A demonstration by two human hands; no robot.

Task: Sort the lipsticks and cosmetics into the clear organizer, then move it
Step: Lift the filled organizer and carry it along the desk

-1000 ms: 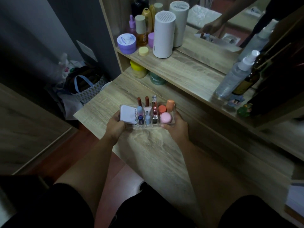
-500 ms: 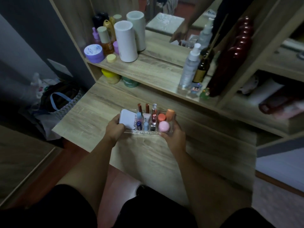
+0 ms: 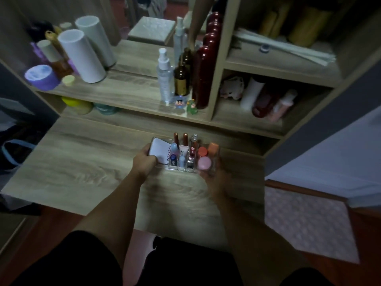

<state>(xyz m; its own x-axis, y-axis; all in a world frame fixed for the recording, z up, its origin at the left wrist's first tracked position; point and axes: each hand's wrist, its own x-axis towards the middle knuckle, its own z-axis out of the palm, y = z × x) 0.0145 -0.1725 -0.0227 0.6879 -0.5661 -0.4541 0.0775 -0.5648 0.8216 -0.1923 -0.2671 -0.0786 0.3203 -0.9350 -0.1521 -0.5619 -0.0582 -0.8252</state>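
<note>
The clear organizer [image 3: 214, 164] is held just above the wooden desk [image 3: 86, 162], towards its right side. It holds a white compact [image 3: 159, 150] at the left, two brown lipsticks [image 3: 180, 138] at the back, several small tubes in the middle, and pink and orange caps [image 3: 204, 163] at the right. My left hand [image 3: 144, 162] grips the organizer's left end. My right hand [image 3: 214, 178] grips its right end from below.
A shelf behind carries white cylinders [image 3: 82, 56], a purple jar [image 3: 40, 76], a spray bottle [image 3: 165, 79], a brown bottle [image 3: 181, 79] and a dark red bottle [image 3: 203, 77]. Cubbies at the right hold more bottles [image 3: 266, 100]. A bag [image 3: 12, 153] lies on the floor at the left.
Both hands have carried the organizer to the right along the desk. The view has swung right, bringing the right-hand cubbies into sight.
</note>
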